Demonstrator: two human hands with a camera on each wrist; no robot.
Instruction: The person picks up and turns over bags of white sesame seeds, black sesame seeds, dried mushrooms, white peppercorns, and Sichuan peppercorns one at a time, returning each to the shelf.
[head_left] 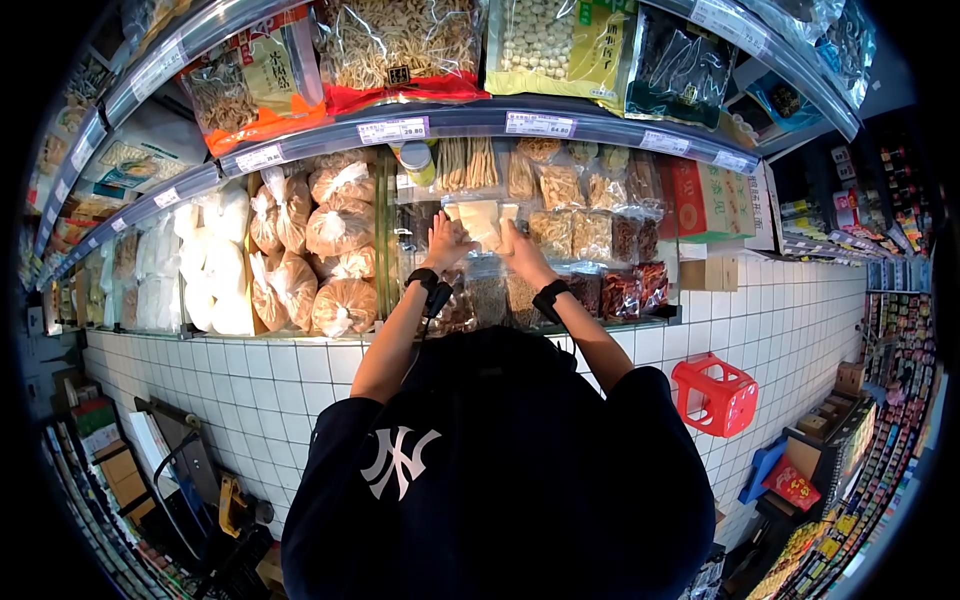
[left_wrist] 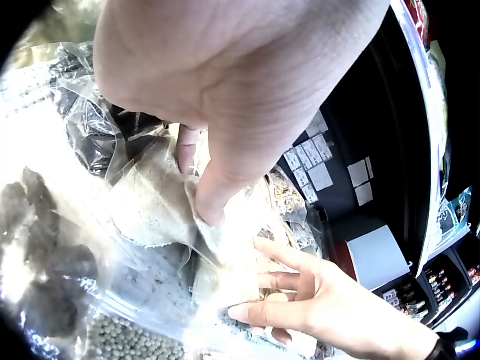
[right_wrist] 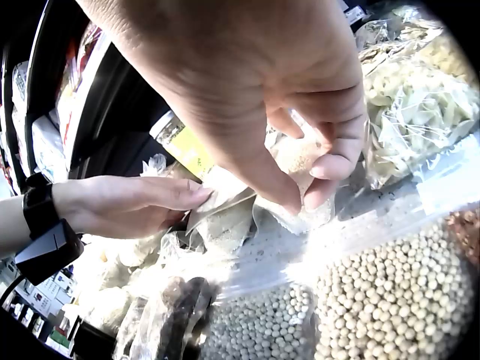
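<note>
Pale beige flat packets (head_left: 482, 225) lie between the two hands over the display case. With thumb and fingers, my left hand (head_left: 448, 244) pinches the edge of one packet (left_wrist: 154, 199); its other fingers are partly hidden behind the palm in the left wrist view. On the other side, my right hand (head_left: 527, 258) has curled fingers, and its thumb and fingertips pinch a second pale packet (right_wrist: 306, 159). Below the packets, clear containers hold whitish round beans (right_wrist: 390, 292) and smaller pale beads (right_wrist: 259, 319). Dark dried goods in clear bags (left_wrist: 90, 139) sit beside the left hand.
Tied bags of brown goods (head_left: 340, 232) fill the case to the left. A yellow-labelled jar (head_left: 417, 160) stands behind the hands. The shelf rail (head_left: 470, 124) with price tags crosses above. A red plastic stool (head_left: 716, 395) stands on the tiled floor at right.
</note>
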